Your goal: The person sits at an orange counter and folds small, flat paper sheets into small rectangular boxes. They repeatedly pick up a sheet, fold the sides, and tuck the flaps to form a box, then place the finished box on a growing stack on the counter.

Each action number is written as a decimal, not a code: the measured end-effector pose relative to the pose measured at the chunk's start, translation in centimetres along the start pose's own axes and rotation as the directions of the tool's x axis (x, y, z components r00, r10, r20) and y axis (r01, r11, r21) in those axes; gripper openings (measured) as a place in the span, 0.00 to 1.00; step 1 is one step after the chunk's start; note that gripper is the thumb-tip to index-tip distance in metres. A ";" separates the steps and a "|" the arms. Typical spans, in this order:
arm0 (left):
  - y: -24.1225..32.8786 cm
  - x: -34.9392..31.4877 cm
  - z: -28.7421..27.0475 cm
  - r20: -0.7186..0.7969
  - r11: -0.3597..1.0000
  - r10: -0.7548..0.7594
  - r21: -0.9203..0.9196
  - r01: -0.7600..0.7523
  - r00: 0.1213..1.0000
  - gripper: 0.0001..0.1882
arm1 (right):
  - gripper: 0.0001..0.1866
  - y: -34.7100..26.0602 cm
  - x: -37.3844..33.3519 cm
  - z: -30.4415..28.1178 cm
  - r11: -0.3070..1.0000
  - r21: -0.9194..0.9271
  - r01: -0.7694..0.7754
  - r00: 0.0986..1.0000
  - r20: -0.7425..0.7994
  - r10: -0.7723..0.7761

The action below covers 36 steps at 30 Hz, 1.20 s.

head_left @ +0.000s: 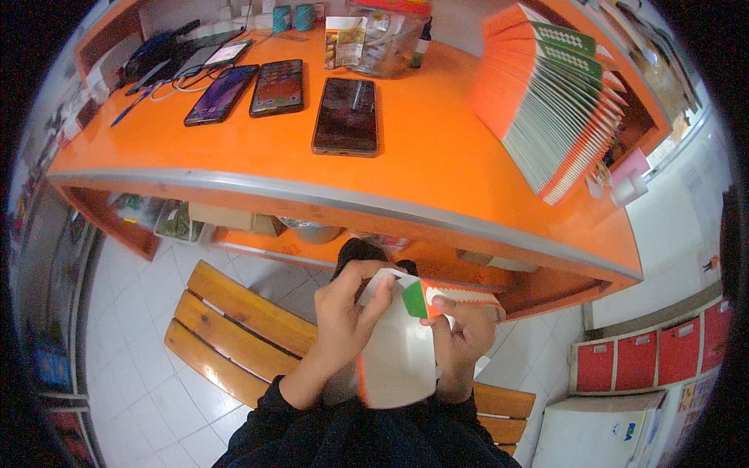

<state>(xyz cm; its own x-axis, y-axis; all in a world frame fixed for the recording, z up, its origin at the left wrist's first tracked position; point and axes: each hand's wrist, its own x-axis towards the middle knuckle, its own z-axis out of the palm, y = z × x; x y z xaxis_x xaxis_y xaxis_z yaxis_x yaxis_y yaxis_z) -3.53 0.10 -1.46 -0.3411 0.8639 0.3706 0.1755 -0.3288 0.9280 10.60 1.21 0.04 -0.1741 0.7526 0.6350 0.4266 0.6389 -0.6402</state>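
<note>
Above my lap I hold a thin cardboard food carton (399,351), its plain white inside facing up and orange and green print on its folded part. My left hand (347,304) grips its upper left edge, with the thumb on the white face and the fingers behind. My right hand (466,331) pinches the folded orange and green part at the upper right, thumb on top. The fingers behind the card are partly hidden. On the orange table's right side leans a fanned stack of similar flat cartons (546,109), orange, green and white.
Several phones lie on the orange table (437,148), the nearest a dark phone (345,117). Behind them stand a clear plastic jar (390,39) and thread spools (292,18). Beneath me is a slatted wooden bench (234,327). An open shelf (312,248) holds items below the tabletop.
</note>
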 end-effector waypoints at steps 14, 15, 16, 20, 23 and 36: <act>0.6 -0.3 0.9 0.155 0.960 0.265 0.049 -0.276 0.952 0.08 | 0.09 1.4 0.1 0.8 0.996 -0.044 0.075 0.994 -0.080 -0.079; 0.7 -0.5 1.0 0.168 0.954 0.276 0.071 -0.291 0.946 0.10 | 0.09 1.7 0.0 0.9 0.998 0.001 0.063 0.993 -0.103 -0.062; 0.9 -0.7 1.0 0.198 0.939 0.312 0.083 -0.333 0.929 0.12 | 0.10 1.7 -0.1 0.9 0.999 0.021 0.033 0.989 -0.142 -0.029; 1.6 -1.6 1.3 0.301 0.879 0.405 0.132 -0.458 0.863 0.20 | 0.12 2.0 -0.6 0.8 0.957 0.276 -0.083 0.968 -0.204 0.143; 0.9 -1.7 1.3 0.228 0.935 0.353 -0.069 -0.347 0.907 0.16 | 0.11 1.3 -1.5 0.7 0.897 0.413 -0.157 0.973 -0.092 0.213; -2.5 0.8 0.4 -0.008 0.734 -0.226 -0.660 0.164 0.974 0.20 | 0.32 -0.9 -0.8 -1.5 0.992 -0.126 0.031 0.990 -0.136 -0.048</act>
<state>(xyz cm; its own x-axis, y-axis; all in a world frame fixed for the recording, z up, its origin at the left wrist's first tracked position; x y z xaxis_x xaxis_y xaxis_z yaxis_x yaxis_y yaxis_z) -3.89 1.79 -3.54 -0.3797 0.9126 0.1519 -0.5364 -0.3509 0.7676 11.67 -0.20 0.79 -0.0727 0.6922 0.7180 0.5293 0.6370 -0.5605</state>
